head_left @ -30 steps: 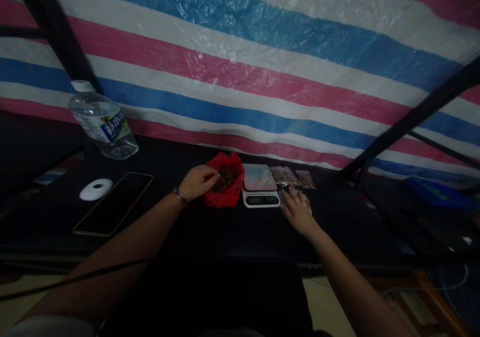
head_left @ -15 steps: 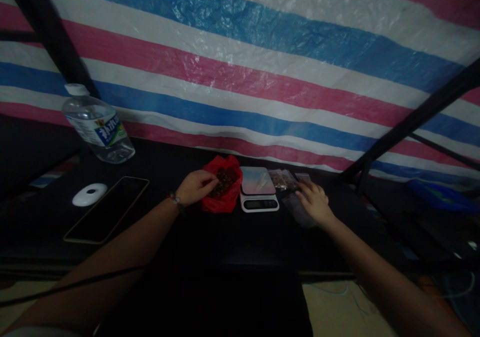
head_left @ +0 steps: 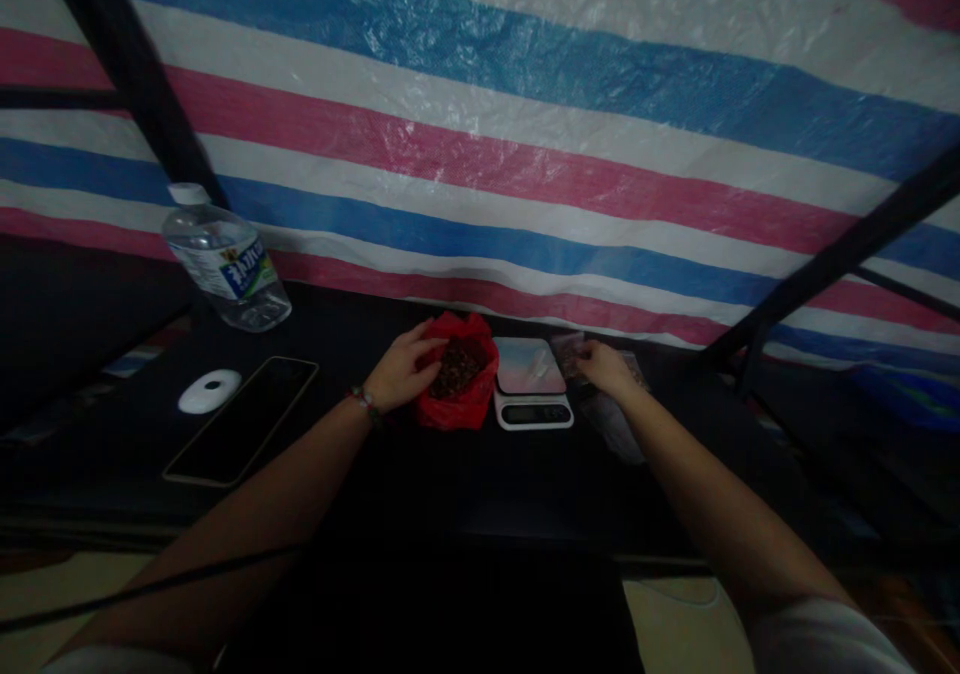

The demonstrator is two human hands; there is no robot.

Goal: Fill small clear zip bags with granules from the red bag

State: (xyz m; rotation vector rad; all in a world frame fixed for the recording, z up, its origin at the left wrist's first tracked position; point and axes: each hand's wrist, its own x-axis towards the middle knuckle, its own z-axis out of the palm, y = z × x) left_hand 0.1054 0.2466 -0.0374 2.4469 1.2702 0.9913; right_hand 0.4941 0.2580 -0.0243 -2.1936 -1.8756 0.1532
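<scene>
A red plastic bag (head_left: 457,414) stands with its mouth up, holding small dark brown pieces (head_left: 455,369). My left hand (head_left: 403,368) is at the bag's left rim, its fingers apart and touching the red plastic. To the bag's right lies a white kitchen scale (head_left: 534,414) with a shiny plate; only a pale reflection shows on it. Beyond the scale, my right hand (head_left: 606,368) has its fingers pinched at a small clear plastic bag (head_left: 568,350) with brownish contents. Another clear bag (head_left: 616,429), apparently flat, lies under the wrist.
A phone (head_left: 241,421) and a white oval device (head_left: 209,391) lie on the black table (head_left: 450,494) at left. Behind them stands a clear bottle (head_left: 229,259). Striped plastic sheeting (head_left: 480,144) hangs behind, with dark frame bars (head_left: 832,254) on both sides.
My left hand has opened its fingers and shifted from over the brown pieces to the red bag's rim. My right hand has drawn left towards the scale and closed at a small bag.
</scene>
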